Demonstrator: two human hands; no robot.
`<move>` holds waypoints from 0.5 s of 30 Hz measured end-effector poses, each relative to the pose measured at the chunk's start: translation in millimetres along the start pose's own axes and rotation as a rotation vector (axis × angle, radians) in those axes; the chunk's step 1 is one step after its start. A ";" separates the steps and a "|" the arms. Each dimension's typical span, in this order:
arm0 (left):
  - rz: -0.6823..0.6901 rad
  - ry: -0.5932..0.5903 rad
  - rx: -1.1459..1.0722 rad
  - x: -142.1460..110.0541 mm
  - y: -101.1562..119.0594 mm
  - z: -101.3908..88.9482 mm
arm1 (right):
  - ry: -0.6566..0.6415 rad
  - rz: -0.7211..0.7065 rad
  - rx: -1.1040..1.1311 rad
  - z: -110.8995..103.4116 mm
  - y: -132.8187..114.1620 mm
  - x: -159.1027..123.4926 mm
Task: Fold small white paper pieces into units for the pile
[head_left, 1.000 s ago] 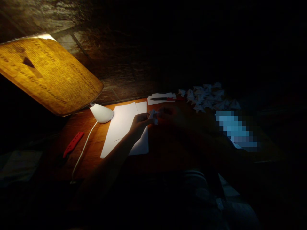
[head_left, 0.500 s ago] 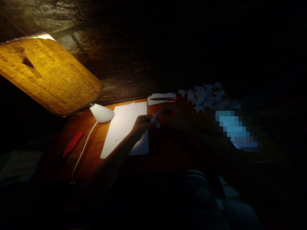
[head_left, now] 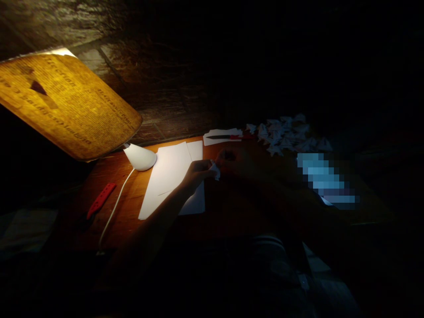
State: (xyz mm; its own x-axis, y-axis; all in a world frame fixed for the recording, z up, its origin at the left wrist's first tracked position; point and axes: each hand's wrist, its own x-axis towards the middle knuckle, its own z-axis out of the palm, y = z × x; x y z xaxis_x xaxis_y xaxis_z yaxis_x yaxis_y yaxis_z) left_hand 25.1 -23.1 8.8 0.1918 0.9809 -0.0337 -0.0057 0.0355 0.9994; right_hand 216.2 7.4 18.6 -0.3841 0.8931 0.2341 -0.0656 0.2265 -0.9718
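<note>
Dark, mottled wall tiles fill the top of my view, and a curved printed sheet glows amber at upper left, its columns of type warped and partly legible. Below it, a smooth white cone-shaped lamp stands on a warm-lit wooden tabletop, trailing a thin white cord toward the near edge. Left of the cord lies a flat red strip punched with a row of holes. Two overlapping sheets of white paper lie flat at the centre, their straight edges crossing at a slight angle. A small folded paper piece, crisp and angular, sits above the right side of those sheets, clear of the table. My left hand is clenched around it, fingers closed and pinching it from one side. My right hand presses close against the other side, but the shadow is so deep that I cannot tell whether it grips the paper. Farther off, a craft knife with a red handle rests on a white paper strip, just beside a loose heap of folded paper triangles. A pixelated blue patch hides whatever lies to the right.
</note>
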 end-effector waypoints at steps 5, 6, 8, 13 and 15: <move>0.018 0.003 -0.034 -1.1 3.2 2.1 | 0.006 -0.014 0.028 0.9 -3.3 0.3; 0.026 0.018 -0.042 -1.4 3.6 2.4 | 0.002 -0.010 0.041 0.7 -3.9 0.6; 0.050 0.057 -0.059 -1.5 3.3 2.4 | 0.004 0.010 0.056 0.2 -4.8 1.1; 0.109 0.154 -0.090 0.2 2.5 0.7 | 0.029 0.103 0.030 0.7 -3.3 -0.7; 0.113 0.182 -0.111 -0.6 6.0 0.9 | 0.019 0.124 0.045 1.9 -1.9 -2.0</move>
State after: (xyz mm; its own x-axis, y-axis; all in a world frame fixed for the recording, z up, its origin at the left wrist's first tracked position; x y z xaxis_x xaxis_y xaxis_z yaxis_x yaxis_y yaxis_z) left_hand 25.9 -23.6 14.8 0.0042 0.9978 0.0666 -0.1268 -0.0656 0.9898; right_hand 215.3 4.5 19.9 -0.3742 0.9206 0.1117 -0.0596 0.0963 -0.9936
